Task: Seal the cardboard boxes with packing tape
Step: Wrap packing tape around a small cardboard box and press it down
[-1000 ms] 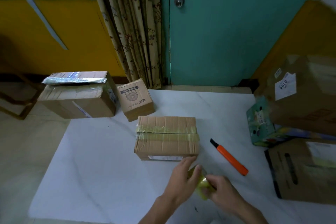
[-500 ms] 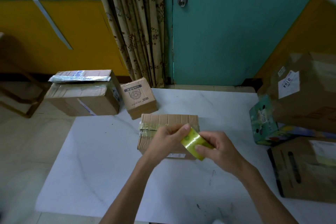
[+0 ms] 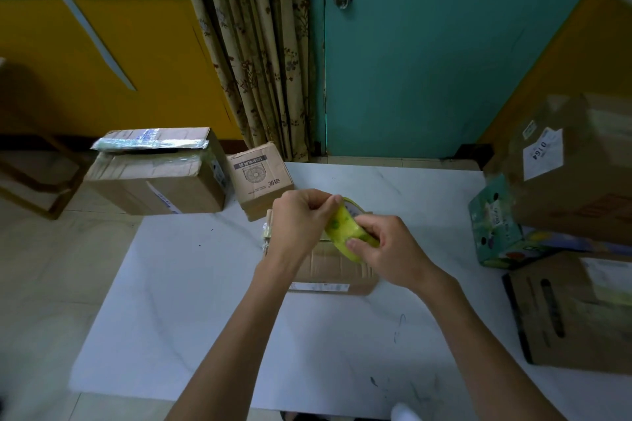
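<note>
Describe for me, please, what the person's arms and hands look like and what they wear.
The left hand and right hand are bare: no gloves, rings, watch or bracelet show. Both forearms are uncovered to the frame's lower edge, with no sleeve in view.

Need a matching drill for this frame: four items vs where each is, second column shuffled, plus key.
1. USB fan box
2. small cardboard box
3. green carton
4. tape roll

A. gripped by left hand and right hand
B. right side of the table
C. table's far-left corner
D. mid-table, under both hands

Pairs: 1-C, 2-D, 3-B, 4-A
</note>
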A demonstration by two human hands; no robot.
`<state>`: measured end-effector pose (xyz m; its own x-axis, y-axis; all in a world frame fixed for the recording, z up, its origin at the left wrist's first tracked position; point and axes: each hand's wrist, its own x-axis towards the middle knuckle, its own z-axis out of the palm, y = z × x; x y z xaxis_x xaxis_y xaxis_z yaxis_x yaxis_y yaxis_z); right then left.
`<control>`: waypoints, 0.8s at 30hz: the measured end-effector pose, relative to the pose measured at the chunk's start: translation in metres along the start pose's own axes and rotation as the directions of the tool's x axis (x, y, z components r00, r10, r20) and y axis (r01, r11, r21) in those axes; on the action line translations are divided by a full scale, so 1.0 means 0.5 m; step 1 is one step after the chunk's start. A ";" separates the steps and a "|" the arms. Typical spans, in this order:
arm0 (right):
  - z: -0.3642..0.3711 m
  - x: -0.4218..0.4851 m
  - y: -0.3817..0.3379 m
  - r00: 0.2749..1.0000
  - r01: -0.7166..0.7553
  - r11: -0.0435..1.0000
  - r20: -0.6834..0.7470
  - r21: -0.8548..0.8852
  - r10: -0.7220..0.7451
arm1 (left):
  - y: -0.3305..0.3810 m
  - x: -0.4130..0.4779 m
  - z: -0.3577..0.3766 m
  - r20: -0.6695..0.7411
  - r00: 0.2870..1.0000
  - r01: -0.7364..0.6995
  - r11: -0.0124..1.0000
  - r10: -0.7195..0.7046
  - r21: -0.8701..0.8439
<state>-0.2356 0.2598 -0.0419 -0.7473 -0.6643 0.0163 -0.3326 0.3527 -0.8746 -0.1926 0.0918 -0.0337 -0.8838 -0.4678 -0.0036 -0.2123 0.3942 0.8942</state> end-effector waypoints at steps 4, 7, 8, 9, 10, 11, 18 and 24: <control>0.004 0.004 -0.001 1.000 0.031 0.998 0.009 -0.060 -0.030 | -0.008 0.019 -0.011 0.079 0.988 0.137 0.988 -0.131 -0.076; 0.008 0.004 0.003 0.999 0.031 0.996 0.017 -0.088 -0.030 | -0.016 0.029 -0.015 0.136 0.977 0.175 0.982 -0.165 -0.068; 0.009 0.004 0.004 0.999 0.030 0.995 0.016 -0.092 -0.029 | -0.020 0.030 -0.014 0.142 0.976 0.175 0.982 -0.165 -0.063; 0.010 0.004 0.004 0.999 0.031 0.995 0.017 -0.093 -0.029 | -0.024 0.031 -0.013 0.145 0.976 0.173 0.983 -0.164 -0.053; 0.010 0.003 0.004 0.999 0.029 0.995 0.020 -0.094 -0.027 | -0.029 0.031 -0.012 0.153 0.975 0.171 0.984 -0.164 -0.039; 0.011 0.002 0.004 0.999 0.025 0.995 0.025 -0.095 -0.023 | -0.033 0.031 -0.011 0.164 0.973 0.172 0.985 -0.165 -0.025; 0.009 0.003 0.005 0.999 0.028 0.994 0.025 -0.107 -0.026 | -0.031 0.029 -0.019 0.289 0.915 0.322 0.941 -0.282 -0.101; 0.008 0.009 0.005 0.998 0.064 0.992 0.019 -0.111 -0.062 | -0.029 0.033 -0.044 0.335 0.917 0.312 0.914 -0.218 -0.260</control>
<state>-0.2373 0.2551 -0.0457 -0.7143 -0.6972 0.0613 -0.4414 0.3808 -0.8125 -0.1949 0.0611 -0.0368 -0.9036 -0.2500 -0.3478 -0.3614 0.0090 0.9324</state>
